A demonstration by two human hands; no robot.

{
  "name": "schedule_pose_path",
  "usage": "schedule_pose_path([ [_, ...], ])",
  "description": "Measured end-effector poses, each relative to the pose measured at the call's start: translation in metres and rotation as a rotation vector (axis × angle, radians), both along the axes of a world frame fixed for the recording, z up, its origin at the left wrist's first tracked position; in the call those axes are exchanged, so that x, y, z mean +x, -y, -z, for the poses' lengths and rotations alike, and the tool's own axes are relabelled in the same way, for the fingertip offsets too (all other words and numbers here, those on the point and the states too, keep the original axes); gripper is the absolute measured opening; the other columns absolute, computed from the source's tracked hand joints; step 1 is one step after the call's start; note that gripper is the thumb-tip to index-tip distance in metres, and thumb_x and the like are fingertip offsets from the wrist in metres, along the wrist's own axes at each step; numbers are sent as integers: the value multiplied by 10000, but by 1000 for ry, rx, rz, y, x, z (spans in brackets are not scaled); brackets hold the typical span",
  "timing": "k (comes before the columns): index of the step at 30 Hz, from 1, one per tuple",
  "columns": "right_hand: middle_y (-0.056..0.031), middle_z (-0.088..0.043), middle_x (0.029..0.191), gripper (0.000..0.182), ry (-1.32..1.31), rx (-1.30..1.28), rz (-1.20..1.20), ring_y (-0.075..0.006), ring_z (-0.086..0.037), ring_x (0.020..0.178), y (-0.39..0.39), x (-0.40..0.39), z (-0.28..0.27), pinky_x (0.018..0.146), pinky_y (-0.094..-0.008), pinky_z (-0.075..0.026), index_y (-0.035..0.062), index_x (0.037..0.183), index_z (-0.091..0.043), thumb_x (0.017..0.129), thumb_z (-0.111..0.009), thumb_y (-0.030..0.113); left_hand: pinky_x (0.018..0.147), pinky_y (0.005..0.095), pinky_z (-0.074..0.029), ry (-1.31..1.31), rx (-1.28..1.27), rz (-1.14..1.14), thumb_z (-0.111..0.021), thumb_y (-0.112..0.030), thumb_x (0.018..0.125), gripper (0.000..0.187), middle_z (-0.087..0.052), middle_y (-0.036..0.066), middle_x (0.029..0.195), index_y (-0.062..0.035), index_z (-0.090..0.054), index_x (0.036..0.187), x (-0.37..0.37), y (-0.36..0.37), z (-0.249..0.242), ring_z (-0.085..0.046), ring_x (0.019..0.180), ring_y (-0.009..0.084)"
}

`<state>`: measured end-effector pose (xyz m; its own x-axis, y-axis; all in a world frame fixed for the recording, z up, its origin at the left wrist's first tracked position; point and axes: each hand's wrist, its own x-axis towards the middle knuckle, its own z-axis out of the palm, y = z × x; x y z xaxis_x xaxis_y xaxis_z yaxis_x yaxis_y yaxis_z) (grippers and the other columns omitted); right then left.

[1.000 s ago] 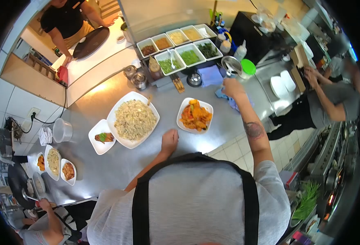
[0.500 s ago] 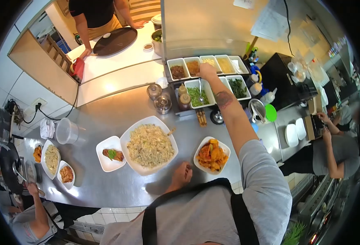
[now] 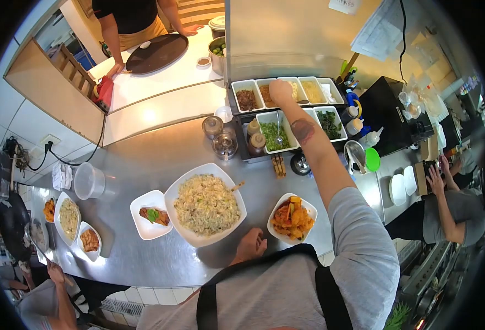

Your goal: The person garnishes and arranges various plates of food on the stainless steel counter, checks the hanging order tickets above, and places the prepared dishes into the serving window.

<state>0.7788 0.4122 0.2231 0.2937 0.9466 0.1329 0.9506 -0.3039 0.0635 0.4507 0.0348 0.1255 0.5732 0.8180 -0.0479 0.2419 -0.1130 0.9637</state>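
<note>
Toppings [image 3: 246, 99] held in tubs [image 3: 249, 110] nr far edge of table [image 3: 143, 264]; R hand [image 3: 281, 92] curled over, grip can't be told. L hand [image 3: 250, 245] rested half-open, empty, nr near edge, by bowl [image 3: 272, 229] w/ orange food [image 3: 293, 219].

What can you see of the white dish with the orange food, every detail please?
The dish is white, squarish with rounded corners and raised sides, and looks smooth, like ceramic or plastic. It holds a heap of chunky, glossy orange food with some redder and yellower pieces. It sits upright on the metal counter, its corners turned askew, to the right of the larger white plate. The left hand rests close by, seemingly not touching it.
</note>
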Motion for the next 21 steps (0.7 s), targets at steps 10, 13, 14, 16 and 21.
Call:
schedule_pose_path([
  [10, -214, -646, 990, 237, -399, 21, 131, -339, -625, 961, 0, 4, 14, 813, -401, -510, 17, 904, -683, 750, -578, 164, 474, 272, -437, 4, 2, -8, -624, -82, 792, 170, -537, 75, 632, -16, -511, 900, 0, 0, -8, -529, 491, 146],
  [13, -229, -648, 953, 259, -479, -33, 155, -330, -632, 944, 2, 16, 11, 801, -389, -514, 1, 857, -681, 687, -631, 189, 482, 280, -442, -10, 23, -33, -620, -81, 795, 166, -542, 78, 639, -16, -512, 902, 1, 3, -13, -537, 502, 155],
  [14, -233, -650, 934, 267, -499, -52, 170, -327, -637, 931, 2, 22, 10, 791, -385, -517, -3, 837, -681, 665, -648, 197, 484, 283, -443, -17, 27, -36, -618, -81, 797, 162, -542, 79, 640, -16, -512, 902, 1, 4, -14, -538, 504, 160],
  [16, -221, -658, 846, 260, -651, -6, 233, -311, -657, 821, 6, 33, 17, 724, -376, -526, -6, 773, -679, 635, -671, 214, 487, 290, -445, -29, 35, -46, -613, -80, 799, 156, -544, 81, 642, -18, -513, 901, 2, 6, -9, -541, 507, 170],
  [21, -123, -588, 589, 197, -871, 142, 252, -209, -556, 506, 35, 51, 15, 495, -322, -434, -2, 630, -642, 652, -683, 190, 498, 308, -444, -11, 11, -45, -592, -88, 815, 132, -543, 101, 648, -19, -512, 894, 3, 8, 5, -547, 525, 194],
])
